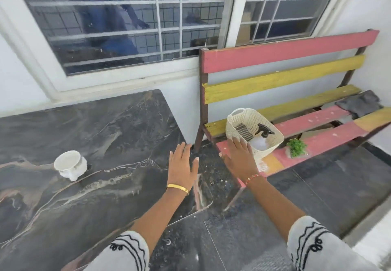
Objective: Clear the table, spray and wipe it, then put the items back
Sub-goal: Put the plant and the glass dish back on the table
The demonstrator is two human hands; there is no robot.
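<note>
Your left hand and right hand reach forward with fingers straight, grasping nothing. The left hovers over the right edge of the dark marble table, which bears a white pot. Beyond the right hand, on the slatted bench, a cream basket holds a spray bottle and a folded cloth; a small green plant sits beside it, a grey rag farther along.

Both arms bare below elbow-length sleeves, white knit w/ black wavy lines & loop embroidery near cuffs. Left hand: plain gold bangle at wrist. Right hand: thin red & gold thread bracelet at wrist. No rings visible.
</note>
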